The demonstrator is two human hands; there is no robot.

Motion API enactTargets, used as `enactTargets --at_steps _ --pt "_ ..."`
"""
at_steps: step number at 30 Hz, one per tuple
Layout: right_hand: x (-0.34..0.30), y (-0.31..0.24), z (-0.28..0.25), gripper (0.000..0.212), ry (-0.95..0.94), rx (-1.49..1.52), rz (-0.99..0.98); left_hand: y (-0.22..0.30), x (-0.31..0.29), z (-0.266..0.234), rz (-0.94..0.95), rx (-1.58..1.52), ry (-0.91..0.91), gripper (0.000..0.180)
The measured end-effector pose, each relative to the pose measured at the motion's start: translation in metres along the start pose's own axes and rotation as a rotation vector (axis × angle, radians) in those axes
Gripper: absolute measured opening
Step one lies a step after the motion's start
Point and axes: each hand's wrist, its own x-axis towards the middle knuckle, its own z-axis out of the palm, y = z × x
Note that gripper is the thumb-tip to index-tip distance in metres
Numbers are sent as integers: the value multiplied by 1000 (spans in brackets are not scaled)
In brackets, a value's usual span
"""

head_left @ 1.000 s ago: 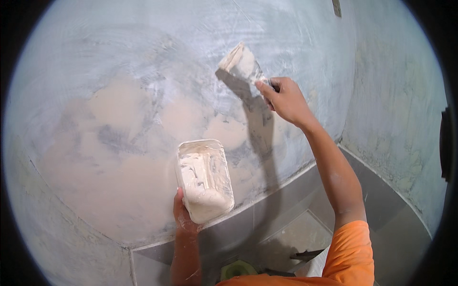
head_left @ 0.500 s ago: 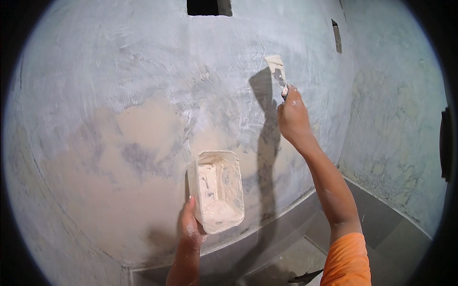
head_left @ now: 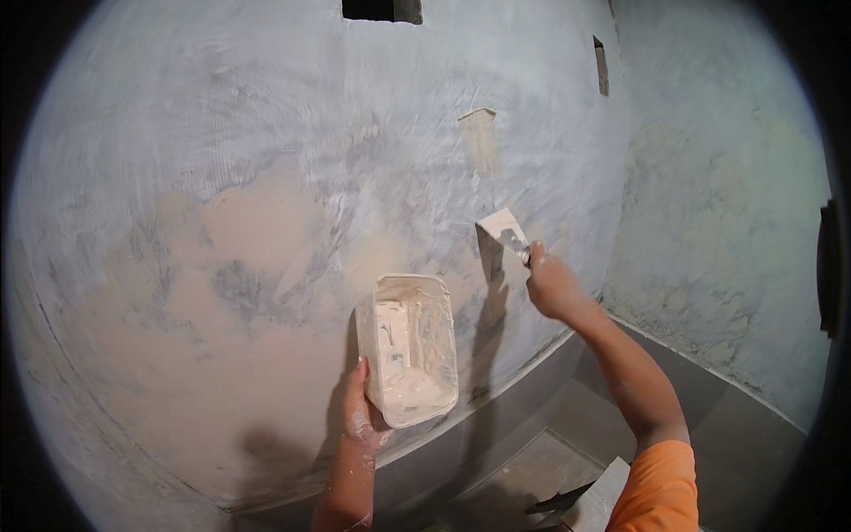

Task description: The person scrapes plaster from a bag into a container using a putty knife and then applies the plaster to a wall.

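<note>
My right hand [head_left: 553,284] is closed round the handle of a putty knife [head_left: 505,229], whose blade carries pale putty and is at the wall or just off it. Above the blade, a fresh strip of putty [head_left: 481,142] runs down the grey wall [head_left: 266,115], with a ridge along its top. My left hand [head_left: 362,415] grips a rectangular plastic tub [head_left: 372,390] by its side, tilted so that its inside faces me. Wet, cream-coloured putty [head_left: 412,390] lies in its lower end and smears its walls.
Beige putty patches [head_left: 266,230] cover the wall's lower left. A dark square opening [head_left: 381,9] is at the top, and a narrow slot [head_left: 602,66] is near the corner with the right wall [head_left: 709,204]. Grey tiles [head_left: 541,470] lie below, with a dark object [head_left: 563,501] beside my right sleeve.
My right hand has brought the putty knife down the wall, and a strip of putty now shows above it. My left hand still holds the tub in nearly the same place.
</note>
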Motion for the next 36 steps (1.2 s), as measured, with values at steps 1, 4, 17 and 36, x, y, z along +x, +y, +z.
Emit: enactTargets --at_steps 1,4,17,36 --pt "5 -7 -21 39 51 -33 -52 0 1 -2 -30 -13 -21 58" --pt "34 -53 -73 27 279 -27 -146 6 -3 -5 -57 -11 -48 59" --pt "6 4 47 39 43 -100 -41 -3 -5 -2 45 -94 -1 54" --pt "41 -70 -2 29 143 30 -54 -6 -8 3 119 0 0 58"
